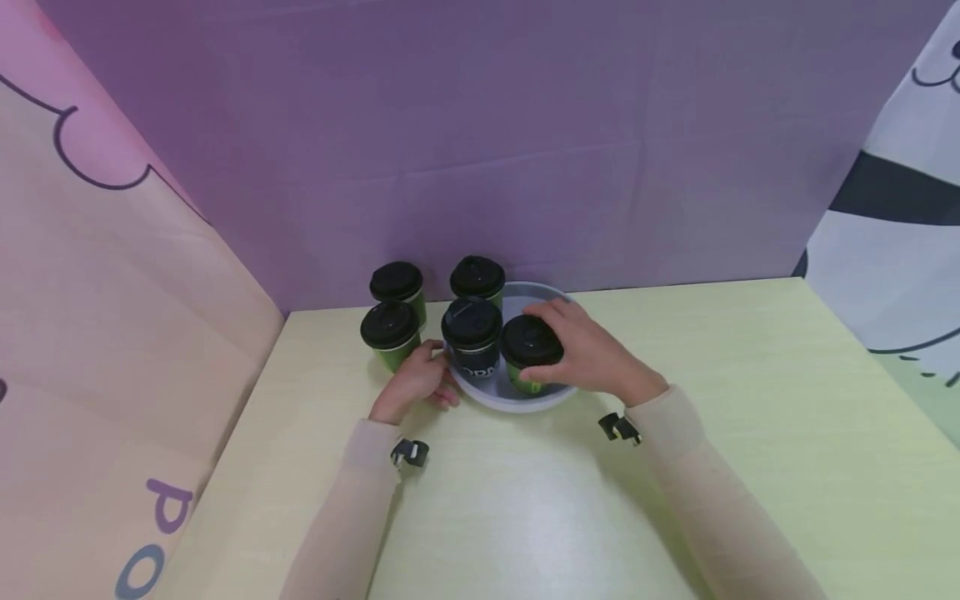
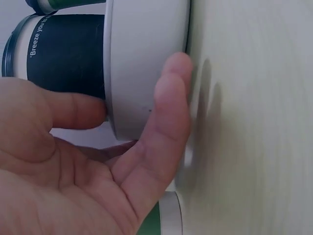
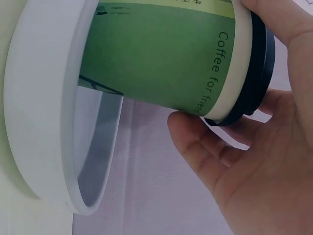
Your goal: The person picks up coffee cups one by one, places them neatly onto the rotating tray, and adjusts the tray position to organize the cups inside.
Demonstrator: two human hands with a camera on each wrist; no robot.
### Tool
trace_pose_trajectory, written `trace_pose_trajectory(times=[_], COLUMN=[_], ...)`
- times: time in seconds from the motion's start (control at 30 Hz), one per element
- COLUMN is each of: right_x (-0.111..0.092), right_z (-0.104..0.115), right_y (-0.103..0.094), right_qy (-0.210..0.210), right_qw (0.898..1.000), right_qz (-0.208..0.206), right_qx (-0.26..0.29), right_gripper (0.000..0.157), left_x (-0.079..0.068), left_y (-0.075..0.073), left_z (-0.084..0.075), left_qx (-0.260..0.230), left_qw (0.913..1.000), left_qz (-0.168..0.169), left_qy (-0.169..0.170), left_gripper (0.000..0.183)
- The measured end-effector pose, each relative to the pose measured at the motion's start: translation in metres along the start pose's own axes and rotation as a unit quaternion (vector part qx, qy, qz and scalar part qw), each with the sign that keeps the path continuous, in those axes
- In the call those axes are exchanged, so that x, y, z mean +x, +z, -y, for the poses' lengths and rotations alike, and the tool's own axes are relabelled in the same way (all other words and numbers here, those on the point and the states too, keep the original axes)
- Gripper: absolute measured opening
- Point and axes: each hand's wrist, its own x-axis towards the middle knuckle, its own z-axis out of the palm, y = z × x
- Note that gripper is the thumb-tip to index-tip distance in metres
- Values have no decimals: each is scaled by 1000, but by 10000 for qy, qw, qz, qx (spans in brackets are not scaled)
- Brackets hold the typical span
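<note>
A round grey-white tray (image 1: 517,406) stands on the table, bearing lidded paper coffee cups. My left hand (image 1: 417,379) holds the tray's left side, thumb at the rim and fingers along the outer wall (image 2: 142,63). Just inside the rim by that thumb is a dark cup (image 1: 477,360) with a black lid. My right hand (image 1: 588,350) grips a green coffee cup (image 3: 161,54) near its black lid (image 1: 531,340), thumb on one side and fingers on the other. That cup's base is inside the tray, partly hidden by the rim; whether it touches the bottom I cannot tell.
Another black-lidded cup (image 1: 477,279) is at the back of the tray. Left of the tray, two more cups stand on the table, a rear cup (image 1: 397,285) and a front green cup (image 1: 392,333) close to my left hand. A purple backdrop (image 1: 525,150) rises behind the table.
</note>
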Motion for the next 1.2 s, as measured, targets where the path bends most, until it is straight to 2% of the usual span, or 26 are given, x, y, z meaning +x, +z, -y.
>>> trace_pose_trajectory(times=[0.2, 0.43, 0.63, 0.87, 1.13, 1.2], right_x=[0, 2, 2, 1, 0, 0], right_z=[-1, -4, -4, -1, -1, -3], right_y=[2, 4, 6, 4, 4, 3], right_qy=[20, -81, -108, 77, 294, 313], right_qw=[10000, 10000, 9999, 9997, 9986, 9979], right_qz=[30, -9, -19, 89, 287, 350], right_qx=[3, 34, 78, 217, 334, 443], right_gripper=[93, 93, 92, 93, 105, 102], left_x=[-6, -9, -9, -9, -6, -6], left_y=[-6, -7, -5, -4, -5, -5], left_z=[-3, -4, -4, -5, -3, -2], left_qx=[37, 344, 346, 93, 41, 40], left_qw=[9992, 9953, 9949, 9950, 9963, 9969], left_qz=[396, 870, 902, 958, 818, 749], left_qy=[-38, -244, -280, -254, -268, -242], left_gripper=[55, 68, 70, 69, 66, 64])
